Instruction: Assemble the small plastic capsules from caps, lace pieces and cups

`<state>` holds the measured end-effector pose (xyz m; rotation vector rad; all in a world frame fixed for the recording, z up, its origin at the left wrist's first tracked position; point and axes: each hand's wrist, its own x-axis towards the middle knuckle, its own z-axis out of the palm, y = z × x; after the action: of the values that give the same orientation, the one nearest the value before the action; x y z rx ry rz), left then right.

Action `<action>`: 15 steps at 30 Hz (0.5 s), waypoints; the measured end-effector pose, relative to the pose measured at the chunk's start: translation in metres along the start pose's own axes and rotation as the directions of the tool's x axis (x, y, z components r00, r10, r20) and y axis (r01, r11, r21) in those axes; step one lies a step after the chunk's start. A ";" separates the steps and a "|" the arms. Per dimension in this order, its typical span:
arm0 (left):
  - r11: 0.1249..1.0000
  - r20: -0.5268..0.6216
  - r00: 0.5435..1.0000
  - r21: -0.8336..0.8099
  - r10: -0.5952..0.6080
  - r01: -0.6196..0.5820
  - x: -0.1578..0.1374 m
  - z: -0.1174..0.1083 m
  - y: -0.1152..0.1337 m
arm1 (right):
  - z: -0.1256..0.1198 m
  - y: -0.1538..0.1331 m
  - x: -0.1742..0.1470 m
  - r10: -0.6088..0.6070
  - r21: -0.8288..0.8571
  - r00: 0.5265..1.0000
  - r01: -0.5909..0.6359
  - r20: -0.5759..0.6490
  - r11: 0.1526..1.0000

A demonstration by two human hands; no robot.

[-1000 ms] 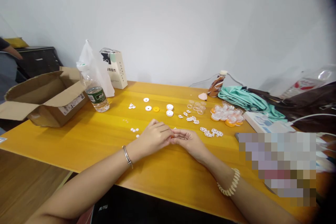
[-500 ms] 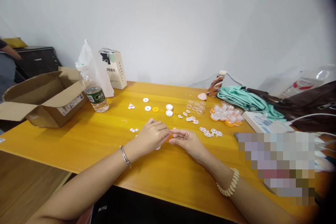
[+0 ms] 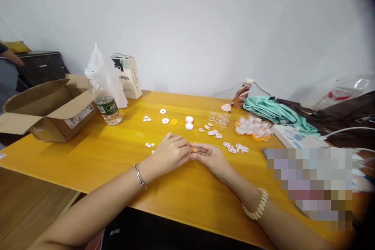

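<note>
Between the fingertips of both hands is a small orange round piece, mostly hidden by the fingers. My left hand is closed on its left side. Thumb and fingers of my right hand pinch it from the right. Several small white caps lie beyond my left hand. Farther back are white discs and a yellow disc. Several white perforated pieces lie to the right of my right hand.
An open cardboard box, a water bottle and a paper bag stand left. Clear rings, a pile of clear-and-orange pieces, a brown bottle, green cloth and a power strip are right.
The orange piece has turned in my fingers and shows as a narrower edge. A white bit seen below my left hand is out of sight now. Both hands stay nearly in place.
</note>
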<state>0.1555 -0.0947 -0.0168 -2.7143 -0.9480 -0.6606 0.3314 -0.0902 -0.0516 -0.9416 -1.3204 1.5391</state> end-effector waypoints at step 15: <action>0.784 0.035 0.976 -0.590 -0.215 0.194 0.005 -0.006 -0.014 | 0.001 -0.006 -0.002 -0.002 -0.045 1.000 0.002 -0.006 0.999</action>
<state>0.1478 -0.0827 -0.0086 -3.1277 -1.2070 -1.2263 0.3316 -0.0917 -0.0455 -0.9726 -1.3563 1.5090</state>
